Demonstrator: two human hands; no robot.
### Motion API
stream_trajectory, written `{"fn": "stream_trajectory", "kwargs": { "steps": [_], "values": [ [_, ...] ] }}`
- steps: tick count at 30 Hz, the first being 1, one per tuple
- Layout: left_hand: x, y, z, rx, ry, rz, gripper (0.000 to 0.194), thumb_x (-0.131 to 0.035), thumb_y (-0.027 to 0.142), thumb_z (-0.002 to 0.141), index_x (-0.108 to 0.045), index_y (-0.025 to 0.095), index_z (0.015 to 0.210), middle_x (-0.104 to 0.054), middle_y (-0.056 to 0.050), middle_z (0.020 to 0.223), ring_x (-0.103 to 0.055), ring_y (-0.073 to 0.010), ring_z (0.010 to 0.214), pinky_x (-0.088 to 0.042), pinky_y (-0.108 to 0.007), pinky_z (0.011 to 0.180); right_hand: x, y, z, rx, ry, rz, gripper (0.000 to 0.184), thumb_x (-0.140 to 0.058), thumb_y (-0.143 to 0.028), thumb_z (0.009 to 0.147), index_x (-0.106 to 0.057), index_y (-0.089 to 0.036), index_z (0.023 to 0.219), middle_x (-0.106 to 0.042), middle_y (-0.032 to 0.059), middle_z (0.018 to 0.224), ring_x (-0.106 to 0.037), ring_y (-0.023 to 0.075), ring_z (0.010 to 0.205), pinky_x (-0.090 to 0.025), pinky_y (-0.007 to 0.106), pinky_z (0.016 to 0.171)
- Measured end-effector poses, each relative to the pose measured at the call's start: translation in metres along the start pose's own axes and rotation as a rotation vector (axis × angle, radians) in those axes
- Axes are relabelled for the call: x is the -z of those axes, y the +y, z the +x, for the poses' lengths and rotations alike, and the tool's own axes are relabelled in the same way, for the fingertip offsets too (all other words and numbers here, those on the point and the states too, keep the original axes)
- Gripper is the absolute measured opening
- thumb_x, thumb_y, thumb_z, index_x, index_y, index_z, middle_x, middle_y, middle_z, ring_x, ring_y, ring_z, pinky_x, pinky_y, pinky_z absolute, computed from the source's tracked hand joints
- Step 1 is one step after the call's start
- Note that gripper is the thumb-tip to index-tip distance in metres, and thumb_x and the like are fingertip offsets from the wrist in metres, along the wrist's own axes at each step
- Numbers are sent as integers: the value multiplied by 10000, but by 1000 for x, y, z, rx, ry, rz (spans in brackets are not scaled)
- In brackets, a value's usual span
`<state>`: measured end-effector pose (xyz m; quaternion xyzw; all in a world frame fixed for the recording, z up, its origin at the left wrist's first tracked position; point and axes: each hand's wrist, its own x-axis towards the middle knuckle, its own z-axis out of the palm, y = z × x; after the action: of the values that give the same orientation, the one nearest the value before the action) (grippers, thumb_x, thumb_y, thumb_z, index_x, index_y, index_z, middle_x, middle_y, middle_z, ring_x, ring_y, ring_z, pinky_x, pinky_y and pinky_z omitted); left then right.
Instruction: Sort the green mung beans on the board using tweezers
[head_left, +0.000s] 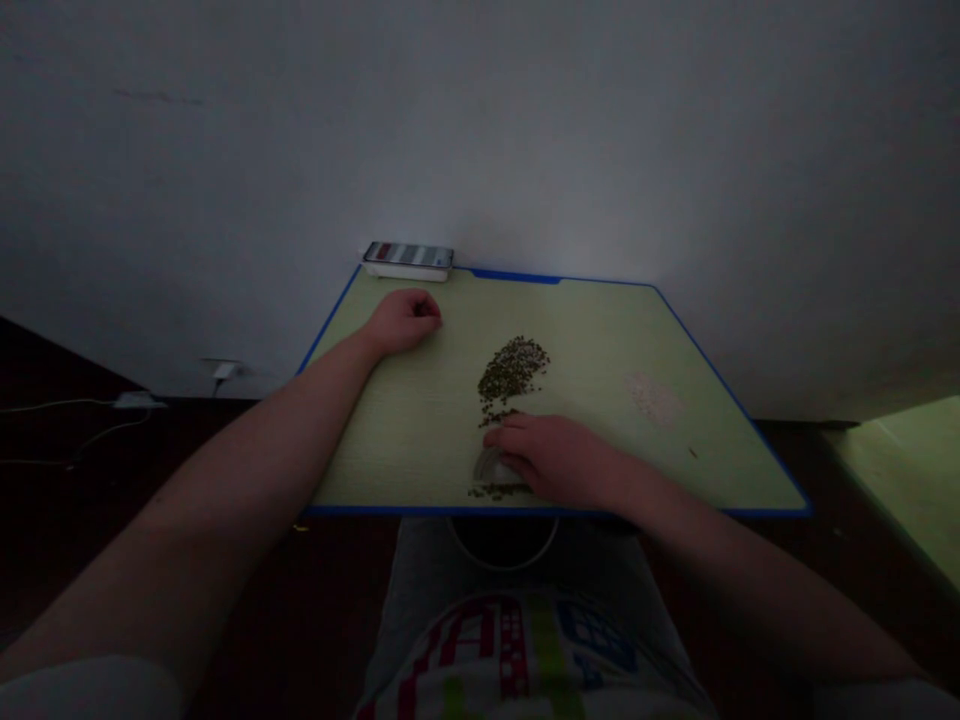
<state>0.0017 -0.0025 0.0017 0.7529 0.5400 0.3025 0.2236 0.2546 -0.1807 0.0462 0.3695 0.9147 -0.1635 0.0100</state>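
Observation:
A pile of small dark green beans (511, 372) lies in the middle of a pale green tabletop (420, 420) with a blue edge. My right hand (553, 458) rests palm down near the table's front edge, fingers together over a small round pale object (487, 465) and a few loose beans (495, 491). What the fingers hold, if anything, is hidden. My left hand (403, 318) lies at the far left of the table, curled into a loose fist with nothing visible in it.
A phone (409, 255) lies on a white block at the table's back left corner, against the wall. A pale patch of fine grains (655, 398) sits to the right. A round bowl rim (504, 550) shows below the front edge, above my lap. Cables lie on the dark floor at left.

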Motion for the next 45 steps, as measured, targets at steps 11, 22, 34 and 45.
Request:
{"fn": "stream_trajectory", "kwargs": {
  "steps": [11,22,34,45],
  "values": [
    [-1,-2,1,6,-5,-20,181,-628,290,642,-649,151,755,-583,-13,656,-492,-134,632,-411,-282,624,-8,2,-30,-102,33,96,259,-451,-178,924,-617,-199,1122,-666,85,1022,-609,200,876,-399,305,726],
    [-1,0,0,18,-7,-16,185,-618,301,642,-638,154,752,-566,-1,646,-479,-122,616,-393,-265,601,-17,-10,-52,-328,103,150,271,-442,-191,920,-615,-158,1125,-672,116,1002,-622,232,896,-427,331,760],
    [-1,-1,1,3,-11,-40,174,-613,288,639,-637,155,749,-563,-6,644,-487,-131,627,-396,-277,612,-20,-10,-62,-302,134,210,254,-448,-216,918,-618,-171,1101,-695,107,1009,-642,236,891,-465,351,779],
    [0,2,0,10,2,-34,152,-616,277,627,-629,159,722,-559,1,624,-484,-126,622,-394,-269,603,4,1,-20,-147,91,169,207,-458,-152,894,-638,-196,986,-703,60,948,-626,193,839,-421,287,730]
  ]
}}
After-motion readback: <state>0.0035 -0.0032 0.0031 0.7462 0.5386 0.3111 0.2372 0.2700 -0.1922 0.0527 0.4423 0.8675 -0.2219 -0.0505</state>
